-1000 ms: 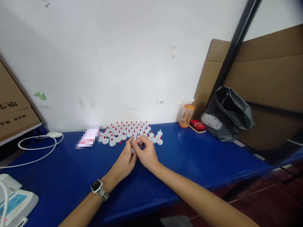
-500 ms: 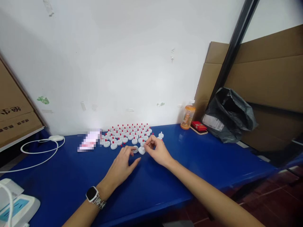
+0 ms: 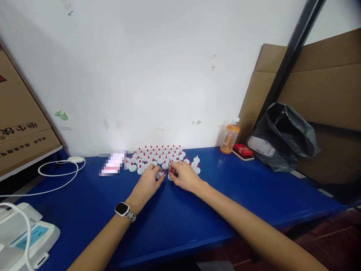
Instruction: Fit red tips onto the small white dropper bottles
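Several small white caps with red tips (image 3: 158, 153) stand in rows on the blue table (image 3: 231, 195) near the wall. My left hand (image 3: 148, 184), with a watch on its wrist, rests on the table with its fingertips on a white cap (image 3: 159, 174) at the front of the rows. My right hand (image 3: 184, 177) lies just to the right, fingers curled over another white cap (image 3: 170, 177). The two hands nearly touch. Whether either cap is lifted off the table cannot be told.
An orange bottle (image 3: 229, 137) and a red box (image 3: 243, 150) stand at the back right beside a black plastic bag (image 3: 283, 137) and cardboard sheets (image 3: 324, 82). A white cable (image 3: 56, 177) and a white device (image 3: 25, 237) lie at the left, under a cardboard box (image 3: 19, 124).
My hands were joined together above the table, then parted. Both now rest lower at the front of the cap rows, each on a white cap. The view shifted slightly left.
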{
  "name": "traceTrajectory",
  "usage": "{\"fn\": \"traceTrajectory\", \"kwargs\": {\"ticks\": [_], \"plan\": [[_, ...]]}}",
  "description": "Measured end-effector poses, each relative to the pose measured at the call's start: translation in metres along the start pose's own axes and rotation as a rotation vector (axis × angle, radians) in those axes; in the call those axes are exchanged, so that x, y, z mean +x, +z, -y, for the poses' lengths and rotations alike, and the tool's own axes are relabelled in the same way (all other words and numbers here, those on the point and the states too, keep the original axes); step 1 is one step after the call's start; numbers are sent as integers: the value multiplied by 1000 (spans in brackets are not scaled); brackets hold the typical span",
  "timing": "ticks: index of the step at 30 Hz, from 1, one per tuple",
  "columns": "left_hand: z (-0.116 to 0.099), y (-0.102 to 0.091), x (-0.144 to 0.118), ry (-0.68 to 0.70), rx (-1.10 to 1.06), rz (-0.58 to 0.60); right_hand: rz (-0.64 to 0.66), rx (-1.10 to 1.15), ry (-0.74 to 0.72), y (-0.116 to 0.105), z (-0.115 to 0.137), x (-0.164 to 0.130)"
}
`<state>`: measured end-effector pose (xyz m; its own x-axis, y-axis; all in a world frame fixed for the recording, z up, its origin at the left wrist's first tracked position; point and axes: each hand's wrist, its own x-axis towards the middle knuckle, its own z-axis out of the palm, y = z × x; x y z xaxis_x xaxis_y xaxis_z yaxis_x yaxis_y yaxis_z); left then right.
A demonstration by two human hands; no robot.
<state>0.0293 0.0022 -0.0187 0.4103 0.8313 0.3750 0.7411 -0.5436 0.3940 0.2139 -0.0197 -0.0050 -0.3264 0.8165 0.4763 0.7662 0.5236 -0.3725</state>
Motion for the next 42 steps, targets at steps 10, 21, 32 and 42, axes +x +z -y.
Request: {"fn": "traceTrajectory", "kwargs": {"ticks": [10, 21, 32, 42], "plan": [[7, -2, -10, -119, -56, -20, -47, -72, 19, 8, -5, 1], [9, 21, 18, 13, -67, -120, -248, 13, 144, -22, -31, -5], [-45, -5, 22, 61, 1, -197, -95, 73, 564, -49, -126, 17], [-35, -8, -6, 170, -98, -143, -78, 521, 149, -44, -1, 4]]}}
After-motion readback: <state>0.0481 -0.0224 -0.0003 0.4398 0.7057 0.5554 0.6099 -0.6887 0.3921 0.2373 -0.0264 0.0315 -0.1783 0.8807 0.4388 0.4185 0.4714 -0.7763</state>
